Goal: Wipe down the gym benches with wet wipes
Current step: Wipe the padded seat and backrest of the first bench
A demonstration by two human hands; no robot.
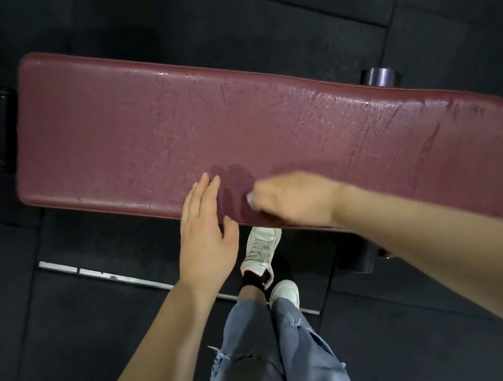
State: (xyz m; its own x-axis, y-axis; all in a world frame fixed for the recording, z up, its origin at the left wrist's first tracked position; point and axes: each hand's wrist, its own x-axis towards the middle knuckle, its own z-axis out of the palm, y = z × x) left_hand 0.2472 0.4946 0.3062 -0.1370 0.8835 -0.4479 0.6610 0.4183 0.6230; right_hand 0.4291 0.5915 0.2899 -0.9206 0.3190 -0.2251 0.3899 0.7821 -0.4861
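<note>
The right hand (292, 200) is blurred, fingers curled on a wipe (250, 198) of which only a white corner shows; the left hand (205, 232) hovers flat, fingers together; the maroon bench (164, 121) glistens wet, streaked towards its right end.

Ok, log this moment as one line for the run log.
right hand: grips white wet wipe on maroon padded bench near edge | left hand: open, fingers straight | bench right part wet-streaked
</note>
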